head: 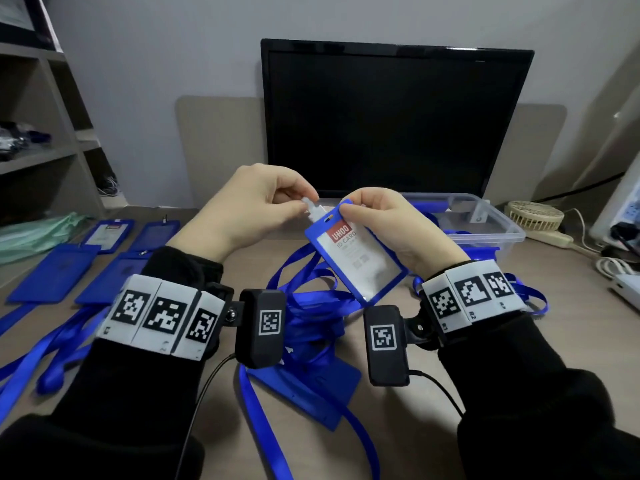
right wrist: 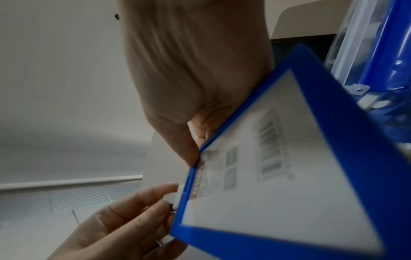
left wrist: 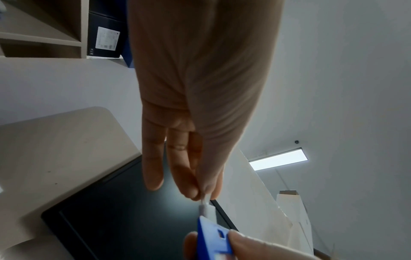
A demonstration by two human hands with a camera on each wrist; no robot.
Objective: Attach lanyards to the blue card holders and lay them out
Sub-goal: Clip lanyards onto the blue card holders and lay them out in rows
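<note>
Above the desk my right hand pinches the top edge of a blue card holder with a red-and-white insert, tilted to the left. My left hand pinches a white tab that sticks out of the holder's top. The left wrist view shows the tab between thumb and fingertips, just above the holder. The right wrist view shows the holder's window and the tab. Loose blue lanyards lie heaped under my hands, with another blue holder near me.
Several blue holders with lanyards lie in rows at the left. A black monitor stands behind. A clear plastic box with blue items sits at the right, beside a small fan and cables. Shelves stand far left.
</note>
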